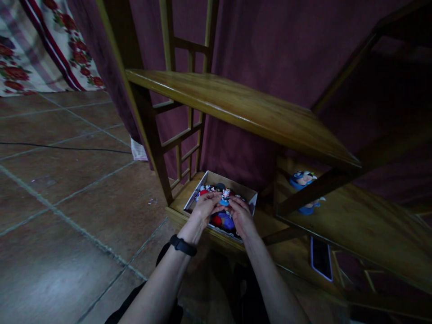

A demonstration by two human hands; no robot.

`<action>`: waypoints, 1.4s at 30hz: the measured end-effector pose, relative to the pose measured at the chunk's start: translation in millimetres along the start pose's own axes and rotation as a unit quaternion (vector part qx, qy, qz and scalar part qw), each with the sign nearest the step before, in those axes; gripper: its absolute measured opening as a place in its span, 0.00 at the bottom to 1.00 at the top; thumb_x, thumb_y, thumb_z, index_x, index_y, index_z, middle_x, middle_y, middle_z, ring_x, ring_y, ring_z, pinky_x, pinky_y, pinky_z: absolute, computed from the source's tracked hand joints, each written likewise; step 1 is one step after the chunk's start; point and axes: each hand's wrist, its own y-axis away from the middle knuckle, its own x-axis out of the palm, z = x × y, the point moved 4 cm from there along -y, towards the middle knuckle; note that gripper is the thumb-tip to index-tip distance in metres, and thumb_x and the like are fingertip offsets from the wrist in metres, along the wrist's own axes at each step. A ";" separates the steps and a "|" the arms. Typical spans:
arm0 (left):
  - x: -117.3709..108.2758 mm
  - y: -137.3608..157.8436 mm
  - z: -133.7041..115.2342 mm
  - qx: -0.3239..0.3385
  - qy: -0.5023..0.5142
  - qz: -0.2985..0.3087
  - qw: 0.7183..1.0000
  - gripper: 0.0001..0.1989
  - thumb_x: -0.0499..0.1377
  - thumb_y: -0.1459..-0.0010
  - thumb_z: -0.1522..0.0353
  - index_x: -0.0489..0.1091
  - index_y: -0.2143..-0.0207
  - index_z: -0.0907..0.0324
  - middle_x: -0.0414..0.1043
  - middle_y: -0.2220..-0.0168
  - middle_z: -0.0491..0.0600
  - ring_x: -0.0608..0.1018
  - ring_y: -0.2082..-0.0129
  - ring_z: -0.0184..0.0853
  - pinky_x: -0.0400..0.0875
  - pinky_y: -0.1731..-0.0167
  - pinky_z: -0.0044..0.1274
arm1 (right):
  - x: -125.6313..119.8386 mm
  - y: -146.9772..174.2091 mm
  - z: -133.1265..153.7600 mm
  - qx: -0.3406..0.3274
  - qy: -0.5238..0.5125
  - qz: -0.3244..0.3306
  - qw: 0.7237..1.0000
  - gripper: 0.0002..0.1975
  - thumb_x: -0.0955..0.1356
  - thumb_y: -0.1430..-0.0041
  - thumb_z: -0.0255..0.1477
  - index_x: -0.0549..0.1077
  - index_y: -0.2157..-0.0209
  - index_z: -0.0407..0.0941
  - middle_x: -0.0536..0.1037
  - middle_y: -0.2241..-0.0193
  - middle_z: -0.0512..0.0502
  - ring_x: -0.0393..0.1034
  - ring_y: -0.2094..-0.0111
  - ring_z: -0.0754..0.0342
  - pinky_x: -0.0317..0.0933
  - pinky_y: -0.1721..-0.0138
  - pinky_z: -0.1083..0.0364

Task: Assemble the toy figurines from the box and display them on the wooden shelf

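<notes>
On the left you wear a black band [182,245], and your left hand [205,208] holds the small figurine [226,196] by its left side with the fingertips. This figurine is above the open box [236,184] with colourful small things [227,221] inside. Your right hand [240,216] pinches its other side narrowly. Farther right lies a phone [321,257], on the lower board [292,253]

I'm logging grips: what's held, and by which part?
A small figurine, by its lower sides near the blue base, between the left hand and right hand.
</notes>
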 end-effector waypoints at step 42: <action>-3.0 -3.4 6.7 -0.024 0.013 0.003 1.000 0.13 0.63 0.55 0.79 0.72 0.64 0.65 0.77 0.71 0.52 0.78 0.74 0.31 0.75 0.72 0.21 | -1.0 0.4 9.3 -0.030 0.052 0.023 0.998 0.11 0.71 0.53 0.34 0.74 0.66 0.47 0.77 0.63 0.49 0.70 0.63 0.54 0.66 0.63 0.55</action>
